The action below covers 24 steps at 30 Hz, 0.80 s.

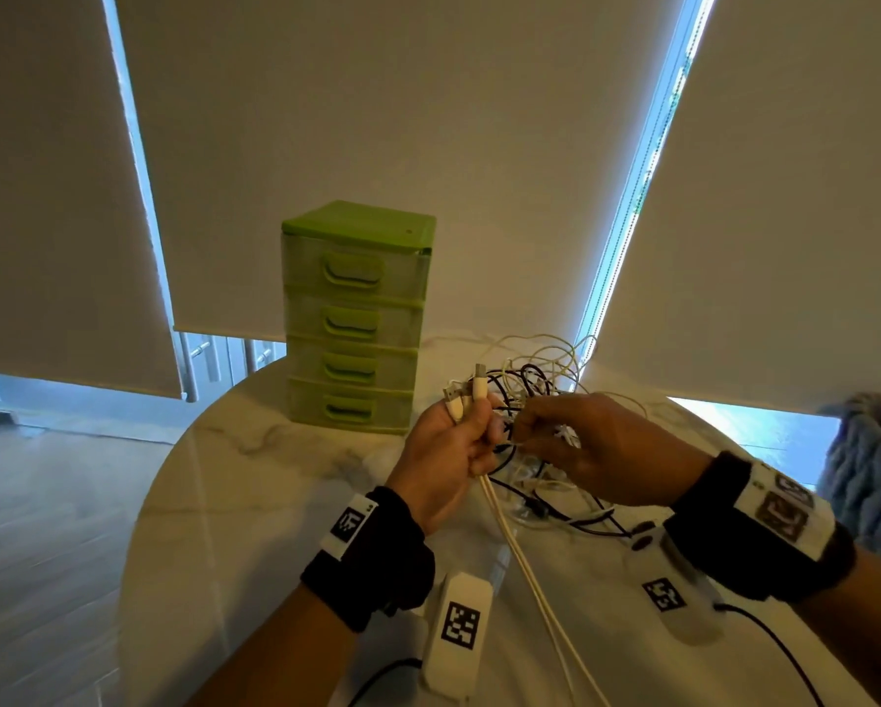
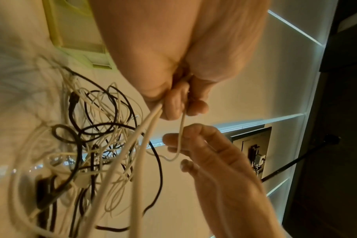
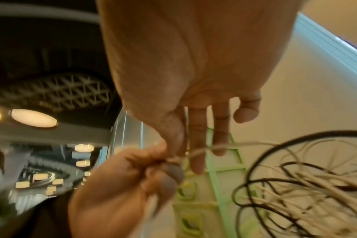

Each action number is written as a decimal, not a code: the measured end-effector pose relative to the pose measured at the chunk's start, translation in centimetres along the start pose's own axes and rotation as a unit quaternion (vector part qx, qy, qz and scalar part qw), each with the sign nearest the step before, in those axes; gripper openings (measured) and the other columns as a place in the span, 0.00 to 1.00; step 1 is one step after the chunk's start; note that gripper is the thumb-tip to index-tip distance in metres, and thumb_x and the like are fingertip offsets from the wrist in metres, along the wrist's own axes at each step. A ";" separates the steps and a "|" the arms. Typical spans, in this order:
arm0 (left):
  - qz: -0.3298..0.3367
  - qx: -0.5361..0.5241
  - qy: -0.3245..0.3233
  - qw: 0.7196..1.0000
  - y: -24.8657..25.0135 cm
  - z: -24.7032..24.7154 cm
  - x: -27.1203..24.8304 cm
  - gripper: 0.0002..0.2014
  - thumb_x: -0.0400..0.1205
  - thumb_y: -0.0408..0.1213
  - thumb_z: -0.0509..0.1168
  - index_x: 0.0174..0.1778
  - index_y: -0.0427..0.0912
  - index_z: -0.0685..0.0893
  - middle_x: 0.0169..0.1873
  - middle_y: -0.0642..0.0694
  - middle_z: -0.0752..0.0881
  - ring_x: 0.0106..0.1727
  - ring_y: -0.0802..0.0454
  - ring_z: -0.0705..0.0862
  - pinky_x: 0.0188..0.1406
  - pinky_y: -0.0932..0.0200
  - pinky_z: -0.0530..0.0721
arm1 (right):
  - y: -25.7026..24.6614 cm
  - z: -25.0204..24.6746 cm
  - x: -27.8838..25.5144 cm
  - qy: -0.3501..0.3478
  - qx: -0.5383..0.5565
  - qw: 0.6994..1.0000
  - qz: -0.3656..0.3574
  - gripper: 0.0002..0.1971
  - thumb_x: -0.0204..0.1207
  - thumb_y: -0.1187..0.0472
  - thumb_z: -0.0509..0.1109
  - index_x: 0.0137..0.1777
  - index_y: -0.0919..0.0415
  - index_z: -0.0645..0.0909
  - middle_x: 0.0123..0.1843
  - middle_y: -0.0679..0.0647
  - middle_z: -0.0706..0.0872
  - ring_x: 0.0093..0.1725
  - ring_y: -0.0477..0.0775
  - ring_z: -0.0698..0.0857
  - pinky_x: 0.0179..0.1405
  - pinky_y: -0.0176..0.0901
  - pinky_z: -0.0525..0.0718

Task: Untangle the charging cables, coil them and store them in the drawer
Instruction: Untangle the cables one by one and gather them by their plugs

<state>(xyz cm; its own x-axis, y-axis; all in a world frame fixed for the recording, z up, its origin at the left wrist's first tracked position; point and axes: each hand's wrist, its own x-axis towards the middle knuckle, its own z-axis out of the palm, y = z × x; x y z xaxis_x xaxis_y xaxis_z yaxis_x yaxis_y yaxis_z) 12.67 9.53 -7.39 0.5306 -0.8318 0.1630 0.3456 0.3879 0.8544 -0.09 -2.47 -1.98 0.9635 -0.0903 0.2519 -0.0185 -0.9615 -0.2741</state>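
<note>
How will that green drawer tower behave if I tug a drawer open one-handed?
Likely light and tippy: the green drawer tower is tall, narrow, thin translucent plastic, and looks empty. It may slide on the glossy marble table, so brace its lid. Both hands are busy with cables.

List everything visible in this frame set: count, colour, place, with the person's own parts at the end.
drawer unit: one, green frame, four closed drawers, on the table behind the left hand.
cable tangle: several cables, white and black, exact count unclear, on the table right of the drawer unit.
table: one, white marble look, round.
roller blinds: three, beige, lowered over the windows.
blanket: one, grey-blue knit, far right edge.
left hand: grips white cable ends, plugs upward.
right hand: pinches a thin white cable.
wristbands: two, black, white tagged cameras.
</note>
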 end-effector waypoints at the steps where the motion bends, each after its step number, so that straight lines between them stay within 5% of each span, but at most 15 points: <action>1: -0.008 0.006 -0.002 1.000 0.1 -0.1 0.0 0.10 0.89 0.32 0.52 0.46 0.39 0.77 0.23 0.50 0.75 0.20 0.62 0.67 0.21 0.68 0.63 | -0.6 -0.2 0.2 0.027 0.011 1.000 0.007 0.05 0.82 0.57 0.67 0.54 0.53 0.84 0.45 0.41 0.87 0.46 0.37 0.84 0.46 0.33 0.80; 4: -0.025 0.017 -0.011 0.999 0.2 -0.3 -0.3 0.11 0.90 0.34 0.52 0.45 0.41 0.76 0.23 0.51 0.71 0.23 0.60 0.65 0.23 0.66 0.65 | -2.4 -0.7 1.8 0.124 0.070 0.989 0.038 0.13 0.81 0.51 0.67 0.63 0.51 0.82 0.48 0.42 0.89 0.48 0.37 0.86 0.48 0.27 0.80; 9: -0.030 -0.065 -0.059 0.996 0.8 -0.8 -0.6 0.09 0.85 0.41 0.55 0.44 0.40 0.74 0.26 0.50 0.67 0.25 0.58 0.64 0.25 0.63 0.64 | -3.6 -0.7 4.2 0.135 0.098 0.985 0.052 0.07 0.78 0.58 0.72 0.54 0.53 0.87 0.44 0.45 0.90 0.46 0.43 0.87 0.53 0.50 0.86; 13: -0.038 -0.079 -0.099 0.991 1.3 -0.9 -0.8 0.11 0.81 0.45 0.57 0.43 0.41 0.74 0.27 0.50 0.65 0.25 0.58 0.61 0.25 0.63 0.62 | -4.1 -1.1 4.4 0.099 0.124 0.986 0.046 0.09 0.78 0.60 0.72 0.57 0.56 0.85 0.43 0.44 0.89 0.44 0.39 0.86 0.49 0.37 0.84; 19: -0.027 -0.076 -0.080 0.994 1.3 -0.5 -0.9 0.15 0.80 0.51 0.56 0.46 0.42 0.76 0.28 0.49 0.62 0.26 0.57 0.59 0.23 0.63 0.61 | -4.3 -1.6 4.3 0.070 0.139 0.987 0.048 0.13 0.80 0.60 0.71 0.63 0.54 0.86 0.54 0.47 0.91 0.54 0.40 0.87 0.61 0.45 0.84; 24: -0.041 -0.091 -0.060 0.993 1.1 -0.5 -0.7 0.19 0.85 0.54 0.50 0.46 0.43 0.76 0.26 0.49 0.64 0.24 0.58 0.60 0.22 0.63 0.59 | -4.7 -1.6 4.3 0.087 0.163 0.980 0.070 0.10 0.76 0.62 0.74 0.56 0.57 0.89 0.48 0.50 0.91 0.49 0.41 0.87 0.54 0.37 0.85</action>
<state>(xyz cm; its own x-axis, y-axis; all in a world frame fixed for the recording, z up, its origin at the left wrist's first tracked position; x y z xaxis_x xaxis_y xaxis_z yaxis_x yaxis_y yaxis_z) 13.09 10.70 -6.79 0.4024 -0.9009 0.1628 0.5249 0.3728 0.7652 3.66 1.24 1.90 0.8971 -0.2851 0.3376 -0.0334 -0.8055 -0.5916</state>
